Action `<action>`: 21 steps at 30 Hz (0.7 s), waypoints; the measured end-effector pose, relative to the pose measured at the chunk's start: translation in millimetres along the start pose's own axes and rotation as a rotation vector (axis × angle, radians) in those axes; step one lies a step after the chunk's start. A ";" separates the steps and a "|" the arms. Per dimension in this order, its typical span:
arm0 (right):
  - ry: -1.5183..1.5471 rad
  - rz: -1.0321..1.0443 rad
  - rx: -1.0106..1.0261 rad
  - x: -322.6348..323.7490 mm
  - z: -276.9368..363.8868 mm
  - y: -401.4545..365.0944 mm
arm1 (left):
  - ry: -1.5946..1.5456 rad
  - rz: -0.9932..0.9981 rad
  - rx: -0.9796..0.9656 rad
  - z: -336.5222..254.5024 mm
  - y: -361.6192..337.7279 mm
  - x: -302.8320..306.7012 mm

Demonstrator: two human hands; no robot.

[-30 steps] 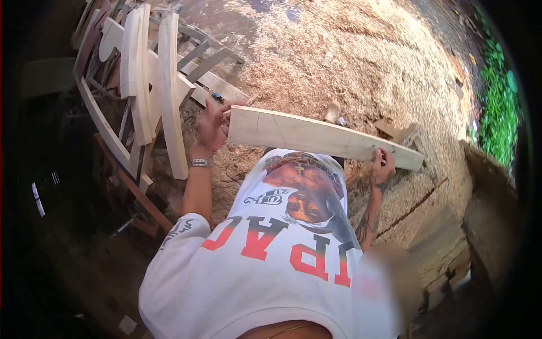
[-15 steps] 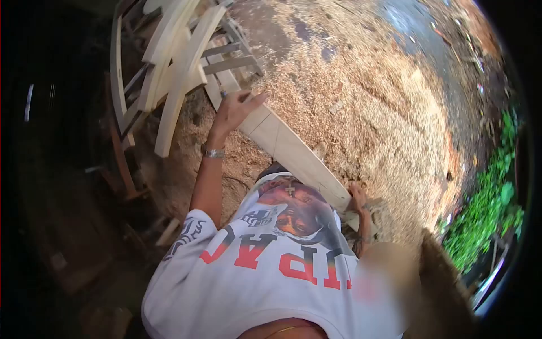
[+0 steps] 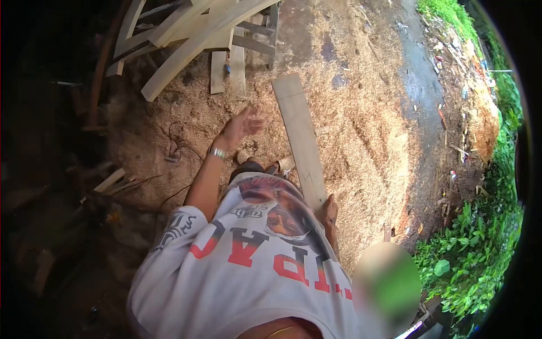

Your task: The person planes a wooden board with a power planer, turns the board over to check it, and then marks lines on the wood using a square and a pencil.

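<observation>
A long wooden plank (image 3: 299,133) with a pencil line across its far end slants away in front of me. My right hand (image 3: 330,211) grips its near end beside my shirt. Off the plank's left side, my left hand (image 3: 243,127) is in the air with its fingers stretched out, touching nothing. It is open, and a metal-banded watch (image 3: 217,152) sits on that wrist. Below the hands, my shoes (image 3: 285,163) show partly under the shirt.
Sawdust and shavings (image 3: 361,152) cover the ground. Ahead on the left, curved wooden pieces (image 3: 186,48) are piled on a frame. Offcuts (image 3: 113,179) lie to the left, near a dark cable (image 3: 180,146). Green plants (image 3: 468,243) grow along the right.
My left hand has let go of the plank's far end and moved off it. The plank has swung rightward, its near end still in my right hand. My view has turned too.
</observation>
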State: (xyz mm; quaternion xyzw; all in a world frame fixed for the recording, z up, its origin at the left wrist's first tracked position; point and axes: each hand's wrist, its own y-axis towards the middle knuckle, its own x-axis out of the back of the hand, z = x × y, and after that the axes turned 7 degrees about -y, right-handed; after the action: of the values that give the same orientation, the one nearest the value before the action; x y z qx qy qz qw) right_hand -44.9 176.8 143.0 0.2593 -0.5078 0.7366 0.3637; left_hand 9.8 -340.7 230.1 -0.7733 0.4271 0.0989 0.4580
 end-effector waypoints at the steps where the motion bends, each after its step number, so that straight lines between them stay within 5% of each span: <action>1: -0.061 0.047 -0.016 15.4 14.6 1.5 | -0.025 -0.071 0.015 25.5 0.5 27.8; 5: -0.012 -0.119 0.029 27.9 63.9 -4.4 | 0.125 -0.446 0.114 132.6 -20.9 150.7; 9: -0.099 -0.020 0.182 14.7 90.0 2.5 | 0.396 -0.562 0.277 224.1 -76.7 264.7; 16: -0.216 0.022 0.431 12.5 161.9 21.1 | 0.309 -0.533 0.170 197.3 -154.8 292.8; 21: -0.276 0.142 0.661 16.9 231.6 62.2 | 0.235 -0.804 0.003 172.2 -172.7 289.9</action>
State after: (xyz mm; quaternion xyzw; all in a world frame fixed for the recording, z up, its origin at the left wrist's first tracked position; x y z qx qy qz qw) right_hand -101.8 -49.2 202.0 0.4236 -0.3035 0.8426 0.1362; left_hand 359.0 -332.1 83.5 -0.8839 0.1405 -0.1774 0.4092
